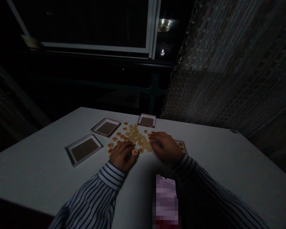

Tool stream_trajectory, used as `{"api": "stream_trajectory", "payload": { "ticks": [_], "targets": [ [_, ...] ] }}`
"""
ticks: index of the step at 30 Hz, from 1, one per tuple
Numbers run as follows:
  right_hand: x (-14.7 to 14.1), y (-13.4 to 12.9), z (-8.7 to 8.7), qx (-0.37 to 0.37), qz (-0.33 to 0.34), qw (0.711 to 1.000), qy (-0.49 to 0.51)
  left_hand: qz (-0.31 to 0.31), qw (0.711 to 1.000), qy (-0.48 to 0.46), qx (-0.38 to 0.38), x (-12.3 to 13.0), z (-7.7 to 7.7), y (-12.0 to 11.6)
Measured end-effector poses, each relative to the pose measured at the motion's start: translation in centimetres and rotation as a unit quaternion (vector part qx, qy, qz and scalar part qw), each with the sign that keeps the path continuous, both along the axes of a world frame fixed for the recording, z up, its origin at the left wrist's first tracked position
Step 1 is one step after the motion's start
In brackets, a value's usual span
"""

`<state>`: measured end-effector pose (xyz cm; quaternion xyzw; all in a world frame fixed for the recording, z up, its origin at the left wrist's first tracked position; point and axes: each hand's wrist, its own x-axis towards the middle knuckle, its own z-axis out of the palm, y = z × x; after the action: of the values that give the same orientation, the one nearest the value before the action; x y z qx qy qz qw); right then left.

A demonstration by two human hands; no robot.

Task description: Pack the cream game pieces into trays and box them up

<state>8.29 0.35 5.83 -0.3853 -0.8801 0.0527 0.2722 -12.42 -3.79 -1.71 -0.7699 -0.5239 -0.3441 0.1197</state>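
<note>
Cream xiangqi pcs (139, 135), prob. light, hard & slick, best pinched by the rim, lie loose on the white table (209, 152) by L hand (121, 156) & R hand (166, 147), both half-curled, grip unclear.

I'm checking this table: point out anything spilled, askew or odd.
No damage shows in this dim light. Round pieces lie loosely heaped on the white table, some red-marked, others blank. The leftmost tray sits askew to the farthest tray. Oddest is the pixelated patch at the bottom, hiding what is there.
</note>
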Motion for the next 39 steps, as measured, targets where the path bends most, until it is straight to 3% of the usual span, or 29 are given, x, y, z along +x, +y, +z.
{"api": "stream_trajectory", "payload": {
  "ticks": [8, 21, 33, 39],
  "targets": [
    [2.2, -0.7, 1.3, -0.015, -0.023, 0.999, 0.042, -0.023, 0.997, -0.065, -0.030, 1.8, 1.8, -0.2],
    [5.5, -1.2, 0.4, -0.024, -0.053, 0.996, 0.064, -0.034, 0.988, -0.135, -0.073, 6.0, 4.7, -0.1],
    [7.8, -1.6, -2.5, -0.061, -0.094, 0.982, 0.153, -0.090, 0.970, -0.191, -0.120, 9.0, 5.4, 1.8],
    [7.8, -1.5, -3.5, -0.058, -0.114, 0.977, 0.171, -0.122, 0.955, -0.241, -0.124, 11.0, 4.1, 2.8]
  ]
}}
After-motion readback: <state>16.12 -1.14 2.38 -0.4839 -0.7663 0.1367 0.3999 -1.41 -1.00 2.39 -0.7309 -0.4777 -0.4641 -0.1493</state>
